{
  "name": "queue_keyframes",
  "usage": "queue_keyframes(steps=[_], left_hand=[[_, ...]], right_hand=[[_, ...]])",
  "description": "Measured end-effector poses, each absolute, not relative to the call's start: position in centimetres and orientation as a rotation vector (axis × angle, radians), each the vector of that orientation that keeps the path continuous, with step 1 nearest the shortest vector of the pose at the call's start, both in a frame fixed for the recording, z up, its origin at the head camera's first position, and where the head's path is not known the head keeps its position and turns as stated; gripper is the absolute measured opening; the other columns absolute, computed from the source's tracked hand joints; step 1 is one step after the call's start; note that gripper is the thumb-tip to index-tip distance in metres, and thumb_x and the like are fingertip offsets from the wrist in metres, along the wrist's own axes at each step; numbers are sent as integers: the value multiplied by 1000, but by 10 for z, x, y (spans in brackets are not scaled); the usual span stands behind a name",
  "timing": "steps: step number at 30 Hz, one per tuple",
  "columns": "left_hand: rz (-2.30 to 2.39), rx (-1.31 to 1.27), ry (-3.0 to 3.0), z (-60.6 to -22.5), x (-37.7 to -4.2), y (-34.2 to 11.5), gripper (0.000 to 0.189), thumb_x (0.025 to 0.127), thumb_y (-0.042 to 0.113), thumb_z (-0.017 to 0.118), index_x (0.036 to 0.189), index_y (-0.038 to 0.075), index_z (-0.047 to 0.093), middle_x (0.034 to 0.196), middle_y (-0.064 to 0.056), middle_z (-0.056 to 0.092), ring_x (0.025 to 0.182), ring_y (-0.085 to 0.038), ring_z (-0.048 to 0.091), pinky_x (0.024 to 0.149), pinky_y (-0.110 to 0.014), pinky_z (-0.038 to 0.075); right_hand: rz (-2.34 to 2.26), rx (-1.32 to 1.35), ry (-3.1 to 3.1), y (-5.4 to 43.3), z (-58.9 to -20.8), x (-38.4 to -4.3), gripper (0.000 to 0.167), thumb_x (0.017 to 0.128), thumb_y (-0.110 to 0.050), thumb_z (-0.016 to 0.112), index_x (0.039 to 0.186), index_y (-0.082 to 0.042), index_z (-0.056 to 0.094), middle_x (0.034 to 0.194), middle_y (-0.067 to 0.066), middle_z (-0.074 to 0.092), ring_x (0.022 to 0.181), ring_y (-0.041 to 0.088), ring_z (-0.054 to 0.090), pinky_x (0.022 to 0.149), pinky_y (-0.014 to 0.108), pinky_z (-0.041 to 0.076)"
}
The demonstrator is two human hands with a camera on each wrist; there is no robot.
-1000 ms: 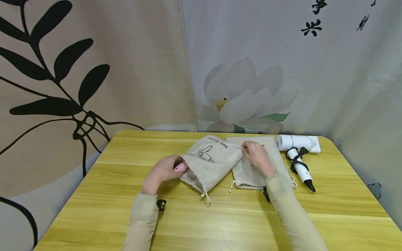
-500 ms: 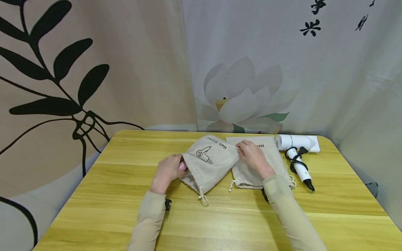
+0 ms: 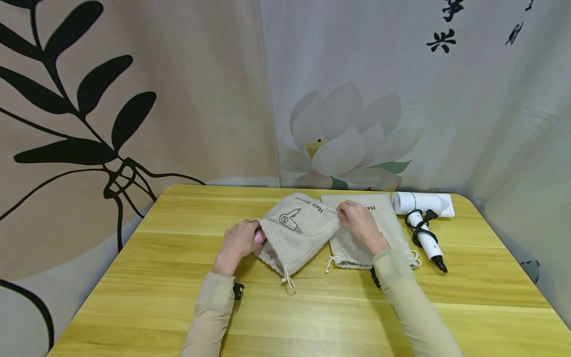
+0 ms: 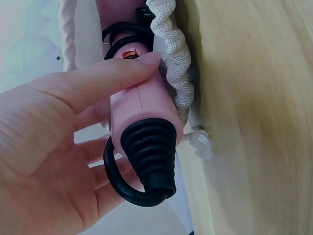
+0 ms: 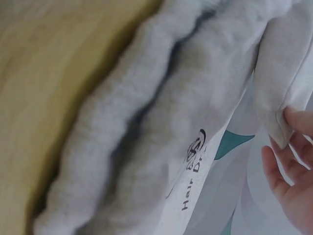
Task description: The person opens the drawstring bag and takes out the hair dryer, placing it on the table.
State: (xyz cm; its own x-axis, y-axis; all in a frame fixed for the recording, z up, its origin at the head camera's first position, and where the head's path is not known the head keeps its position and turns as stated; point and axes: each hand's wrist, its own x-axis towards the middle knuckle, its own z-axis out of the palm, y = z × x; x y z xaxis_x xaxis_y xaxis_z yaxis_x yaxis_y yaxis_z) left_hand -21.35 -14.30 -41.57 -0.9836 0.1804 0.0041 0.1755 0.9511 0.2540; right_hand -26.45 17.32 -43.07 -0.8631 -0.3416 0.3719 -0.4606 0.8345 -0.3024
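Note:
A beige drawstring bag (image 3: pixel 305 228) printed "Hair Dryer" is held tilted, its gathered mouth towards the lower left. My left hand (image 3: pixel 238 242) grips a pink hair dryer (image 3: pixel 259 236) at that mouth. In the left wrist view, the thumb lies across the pink handle, near a small red-orange switch, with the fingers behind. A black ribbed cord end (image 4: pixel 149 152) sticks out below, and the black cord is wound round the handle. Most of the dryer is hidden inside the bag. My right hand (image 3: pixel 360 225) pinches the bag's closed corner (image 5: pixel 276 129) between thumb and fingers.
Under my right forearm lies a second beige bag (image 3: pixel 352 253), flat on the wooden table (image 3: pixel 285 317). To its right is a white hair dryer (image 3: pixel 426 203) with a black cord round its handle. A printed curtain (image 3: pixel 223 99) hangs behind the table.
Over the second, my left hand has moved right, taking the pink hair dryer deeper into the bag. My right hand has shifted slightly left with the bag's corner. The last half second shows almost no movement.

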Motion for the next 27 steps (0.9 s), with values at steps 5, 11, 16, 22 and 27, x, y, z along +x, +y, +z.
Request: queue_keyframes(steps=[5,11,16,22,27], left_hand=[[412,309,3090,-415,-214,-146,44,71,23,82,110,11,67,98,-11,66,86,-27,63,68,-43,52],[450,306,3076,-413,-214,-148,48,70,24,83,114,16,67,99,-9,66,86,-25,62,69,-41,50],[454,308,3060,-411,-215,-152,51,69,25,84,117,17,67,100,-7,66,85,-23,60,67,-40,49],[471,329,3048,-407,-213,-157,52,68,26,84,116,16,68,98,-7,66,80,-21,58,64,-36,46],[483,360,3050,-406,-211,-162,48,68,27,84,113,16,69,93,-5,65,77,-18,57,60,-32,42]], right_hand=[[587,591,-2716,176,-429,-265,8,87,-3,64,93,-4,68,91,10,67,81,26,65,71,40,53],[599,597,-2698,179,-428,-265,8,87,-3,64,94,-3,68,91,11,67,82,27,66,72,41,54],[610,584,-2702,181,-428,-265,8,87,-3,64,94,-3,68,92,11,68,82,28,66,72,41,54],[615,570,-2708,183,-429,-266,7,88,-4,64,93,-3,68,91,12,68,82,27,66,72,41,54],[623,559,-2718,186,-429,-265,6,88,-5,63,93,-3,67,91,11,67,82,27,65,72,42,53]])
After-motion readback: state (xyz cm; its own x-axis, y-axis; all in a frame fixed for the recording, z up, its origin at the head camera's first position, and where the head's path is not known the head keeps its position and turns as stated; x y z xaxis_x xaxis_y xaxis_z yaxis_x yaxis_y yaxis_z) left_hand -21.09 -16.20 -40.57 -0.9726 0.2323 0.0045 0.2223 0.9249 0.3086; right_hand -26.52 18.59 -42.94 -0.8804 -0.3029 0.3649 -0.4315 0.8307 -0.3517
